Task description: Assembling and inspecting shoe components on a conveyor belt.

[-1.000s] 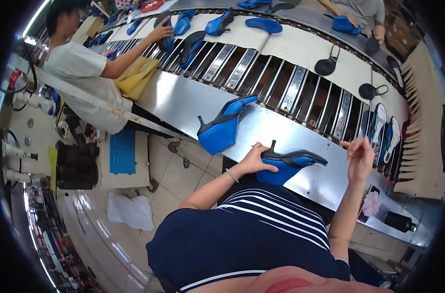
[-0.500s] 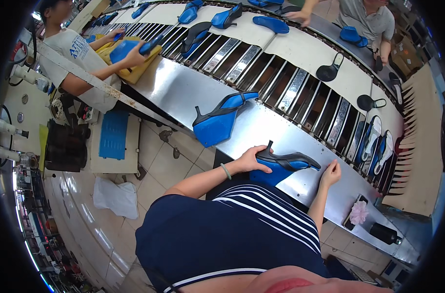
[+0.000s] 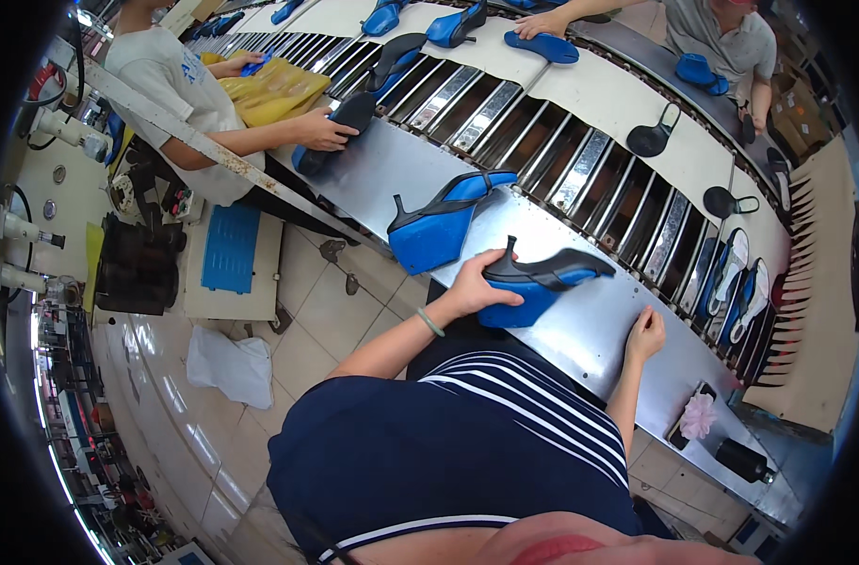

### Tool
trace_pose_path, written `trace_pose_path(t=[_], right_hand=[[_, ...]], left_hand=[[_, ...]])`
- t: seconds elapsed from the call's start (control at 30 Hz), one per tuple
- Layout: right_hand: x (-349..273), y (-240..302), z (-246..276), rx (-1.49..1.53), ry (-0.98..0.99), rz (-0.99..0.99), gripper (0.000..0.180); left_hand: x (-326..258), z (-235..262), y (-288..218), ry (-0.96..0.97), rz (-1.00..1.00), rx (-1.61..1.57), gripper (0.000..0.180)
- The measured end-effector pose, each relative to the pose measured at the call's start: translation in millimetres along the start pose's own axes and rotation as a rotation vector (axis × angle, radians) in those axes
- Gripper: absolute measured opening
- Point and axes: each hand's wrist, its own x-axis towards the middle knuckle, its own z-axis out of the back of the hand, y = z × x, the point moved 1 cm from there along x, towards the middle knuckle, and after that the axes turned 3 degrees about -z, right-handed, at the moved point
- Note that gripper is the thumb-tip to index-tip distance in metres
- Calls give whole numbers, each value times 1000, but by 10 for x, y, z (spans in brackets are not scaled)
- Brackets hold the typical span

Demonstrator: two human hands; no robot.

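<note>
My left hand point(image 3: 477, 288) grips a black high-heeled shoe on a blue shoe last point(image 3: 531, 303) by its heel end. This shoe is upside down over the metal table's near edge, its thin heel pointing up and its toe to the right. To the right, my right hand point(image 3: 646, 334) hovers by the table edge, apart from the shoe. Its fingers are pinched together, and what they hold, if anything, is hidden. Beyond my left hand, a second upturned heeled shoe on a blue last point(image 3: 437, 234) lies on the metal table point(image 3: 590, 330).
A roller conveyor point(image 3: 542, 160) with pale sheets carries several shoes, lasts and black paddle-shaped pieces. Two white-soled sandals point(image 3: 752, 306) lie at its right end. A phone with a pink flower point(image 3: 698, 417) and a black bottle point(image 3: 745, 461) lie right. Co-workers stand left and across.
My left hand has moved the shoe slightly away from me and left. The left co-worker has lowered a shoe to the table. Across the conveyor, a co-worker's hand has reached a blue last.
</note>
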Motion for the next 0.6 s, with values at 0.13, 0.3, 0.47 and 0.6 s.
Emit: trace_pose_path(t=[0.13,0.3,0.47,0.6], right_hand=[[1,22,-14,-68,-6,10,36],[-98,766,-270,236,141,141,28],[-309,2390,-594,524,622,832,17],[-416,3422,-708,363,580,1273,48]], left_hand=[[-8,263,-114,-150,77,-160,62],[-98,622,-342,-289,88,-265,59],[-222,946,-623,-459,50,-341,58],[-362,1282,-610,-640,-34,-211,55]])
